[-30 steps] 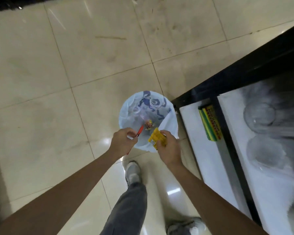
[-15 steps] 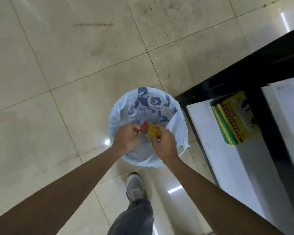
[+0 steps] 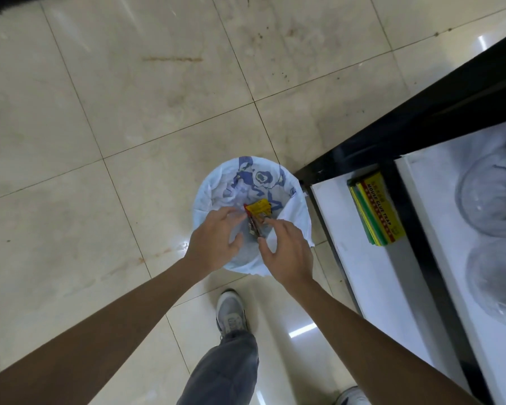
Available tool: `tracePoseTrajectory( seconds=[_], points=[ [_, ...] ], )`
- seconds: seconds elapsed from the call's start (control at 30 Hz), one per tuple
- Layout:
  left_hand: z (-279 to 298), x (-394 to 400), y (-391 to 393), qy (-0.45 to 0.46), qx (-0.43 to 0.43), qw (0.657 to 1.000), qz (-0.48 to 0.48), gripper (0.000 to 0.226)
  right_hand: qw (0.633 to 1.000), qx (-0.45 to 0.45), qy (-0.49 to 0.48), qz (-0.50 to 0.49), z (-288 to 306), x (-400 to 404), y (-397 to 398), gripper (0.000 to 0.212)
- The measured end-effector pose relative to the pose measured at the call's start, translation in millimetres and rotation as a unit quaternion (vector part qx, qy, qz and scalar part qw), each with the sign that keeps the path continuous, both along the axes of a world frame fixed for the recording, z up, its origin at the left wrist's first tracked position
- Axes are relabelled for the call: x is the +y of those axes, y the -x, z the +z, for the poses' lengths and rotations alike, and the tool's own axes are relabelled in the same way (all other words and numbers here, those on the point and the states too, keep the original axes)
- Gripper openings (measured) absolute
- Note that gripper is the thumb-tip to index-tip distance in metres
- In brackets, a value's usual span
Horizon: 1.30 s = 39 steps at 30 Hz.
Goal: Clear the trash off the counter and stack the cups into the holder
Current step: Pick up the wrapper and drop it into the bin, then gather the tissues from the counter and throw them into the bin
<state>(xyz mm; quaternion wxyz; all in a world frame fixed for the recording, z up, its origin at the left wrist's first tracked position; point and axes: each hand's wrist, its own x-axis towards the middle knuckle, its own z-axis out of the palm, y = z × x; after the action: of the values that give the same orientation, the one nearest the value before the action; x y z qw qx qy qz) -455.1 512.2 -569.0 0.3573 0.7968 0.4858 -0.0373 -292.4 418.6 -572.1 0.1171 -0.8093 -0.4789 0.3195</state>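
A round trash bin [image 3: 214,197] lined with a white and blue plastic bag stands on the tiled floor. A yellow wrapper [image 3: 258,208] and a red wrapper [image 3: 253,226] are in the air just over the bin's opening, free of my fingers. My left hand [image 3: 214,241] hovers over the bin's near left rim with its fingers spread. My right hand [image 3: 287,251] hovers over the near right rim, fingers also apart, holding nothing.
A black-framed counter [image 3: 421,118] with white shelves stands to the right of the bin. A yellow and green glue trap pack [image 3: 377,209] lies on the lower shelf. Blurred clear glass vessels [image 3: 491,197] sit further right. My shoe [image 3: 231,312] is below the bin.
Both hands have let go: the yellow wrapper left my right hand and the red wrapper left my left hand, and both now fall over the bin. The fingers have spread open.
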Motion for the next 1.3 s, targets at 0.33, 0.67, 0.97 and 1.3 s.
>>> tracePoseTrajectory(
  seconds=[0.33,0.67,0.97,1.3],
  points=[
    [130,-34,22,-0.064,-0.011,0.997,-0.035,0.047,1.0,-0.014,-0.001,0.024,122,-21,-2,0.049],
    [281,-60,23,-0.132,-0.033,0.988,-0.079,0.05,0.997,-0.026,-0.078,-0.006,270,-63,-2,0.048],
    [387,-106,0,-0.186,-0.106,0.97,-0.118,0.043,0.979,-0.088,-0.16,-0.089,390,-125,-8,0.052],
    [480,-199,-42,-0.198,-0.185,0.954,-0.131,0.043,0.954,-0.114,-0.238,-0.144,472,-241,-23,0.045]
  ],
)
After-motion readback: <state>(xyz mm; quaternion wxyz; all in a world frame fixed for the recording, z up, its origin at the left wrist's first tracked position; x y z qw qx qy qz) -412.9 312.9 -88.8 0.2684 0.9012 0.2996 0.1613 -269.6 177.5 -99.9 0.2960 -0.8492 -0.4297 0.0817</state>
